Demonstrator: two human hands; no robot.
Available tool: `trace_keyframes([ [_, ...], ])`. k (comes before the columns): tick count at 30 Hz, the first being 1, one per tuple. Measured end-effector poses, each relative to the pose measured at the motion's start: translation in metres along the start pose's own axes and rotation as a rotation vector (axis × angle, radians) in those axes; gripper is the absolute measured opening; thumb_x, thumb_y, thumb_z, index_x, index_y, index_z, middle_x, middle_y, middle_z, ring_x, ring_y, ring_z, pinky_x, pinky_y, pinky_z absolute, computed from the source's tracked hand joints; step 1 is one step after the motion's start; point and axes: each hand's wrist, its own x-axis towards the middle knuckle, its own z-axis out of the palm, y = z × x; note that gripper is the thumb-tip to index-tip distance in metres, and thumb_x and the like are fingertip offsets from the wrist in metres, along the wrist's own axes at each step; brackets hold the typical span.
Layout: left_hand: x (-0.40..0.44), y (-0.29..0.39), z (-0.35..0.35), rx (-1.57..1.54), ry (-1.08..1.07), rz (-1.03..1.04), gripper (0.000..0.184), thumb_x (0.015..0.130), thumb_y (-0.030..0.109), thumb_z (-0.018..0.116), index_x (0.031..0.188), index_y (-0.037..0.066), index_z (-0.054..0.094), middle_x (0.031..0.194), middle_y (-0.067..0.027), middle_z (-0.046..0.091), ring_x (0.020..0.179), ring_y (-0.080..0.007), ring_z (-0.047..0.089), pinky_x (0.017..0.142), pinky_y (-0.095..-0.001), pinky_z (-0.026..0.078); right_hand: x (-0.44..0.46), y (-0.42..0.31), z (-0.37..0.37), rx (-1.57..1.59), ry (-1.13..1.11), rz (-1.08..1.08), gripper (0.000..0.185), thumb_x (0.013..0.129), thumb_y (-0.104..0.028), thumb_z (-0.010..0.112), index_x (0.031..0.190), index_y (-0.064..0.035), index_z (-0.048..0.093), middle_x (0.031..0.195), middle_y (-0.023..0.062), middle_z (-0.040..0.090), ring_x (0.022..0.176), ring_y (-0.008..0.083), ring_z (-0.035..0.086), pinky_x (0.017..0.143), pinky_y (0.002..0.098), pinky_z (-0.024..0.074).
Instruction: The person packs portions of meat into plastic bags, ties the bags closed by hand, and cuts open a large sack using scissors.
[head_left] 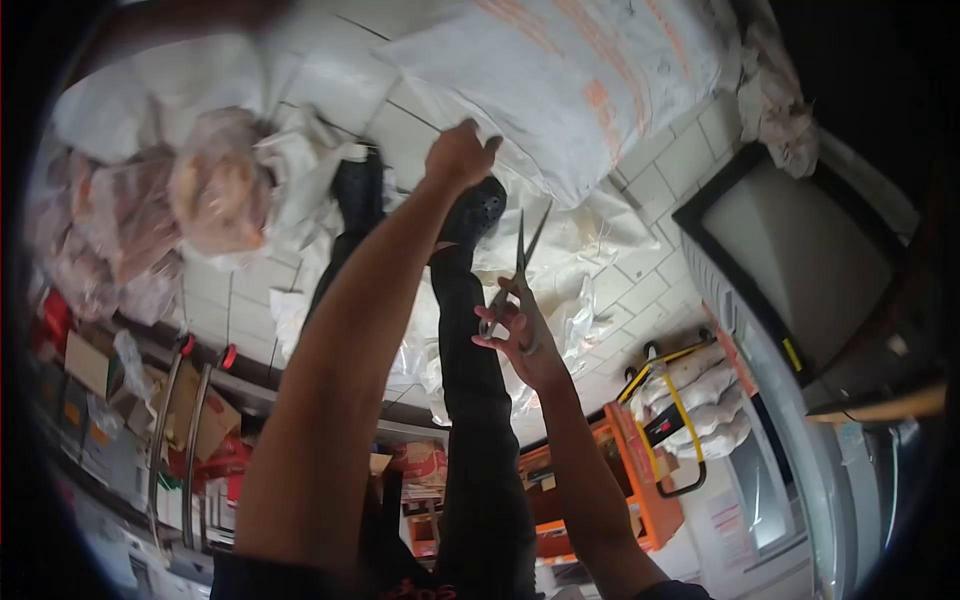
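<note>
A large white woven sack [590, 90] with orange print lies at the top of the head view. My left hand [462, 157] is closed at its lower left edge, seemingly pinching the sack's material. In my right hand [520, 340] is a pair of metal scissors [522, 255], with fingers through the handle loops. The blades stand apart and point up towards the sack, without touching it. Crumpled white sacking [560, 240] lies on the floor under and beside the sack. My black shoe [472, 212] is just below my left hand.
Clear plastic bags with pinkish-brown contents [220, 185] lie at the left on the tiled floor [640, 190]. A dark-framed panel [800, 250] stands at the right. Lower down are a yellow-framed trolley [680, 420], an orange crate [600, 480] and cardboard boxes [205, 420].
</note>
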Motion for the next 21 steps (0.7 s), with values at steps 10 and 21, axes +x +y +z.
trace_keyframes([
  [10,0.115,-0.012,0.086,-0.009,0.106,-0.137,0.057,0.078,0.057,0.062,0.091,0.001,0.065,0.087,-0.0142,0.068,0.085,-0.0304,0.066,0.076,-0.0397,0.051,0.14,0.046,-0.084,0.113,-0.006,-0.138,0.082,0.083,-0.049,0.066,0.143,-0.0089,0.027,0.109,0.0043,0.052,0.113,0.0173,0.054,0.084,0.0401,0.0533],
  [21,0.057,0.006,0.023,-0.231,-0.043,-0.053,0.031,0.085,0.029,0.058,0.076,0.0,0.063,0.066,-0.0102,0.067,0.064,-0.0209,0.064,0.065,-0.0316,0.05,0.185,0.026,-0.055,0.247,-0.079,-0.237,0.084,0.075,-0.037,0.08,0.137,-0.007,0.033,0.103,0.0059,0.052,0.095,0.014,0.054,0.08,0.0284,0.0481],
])
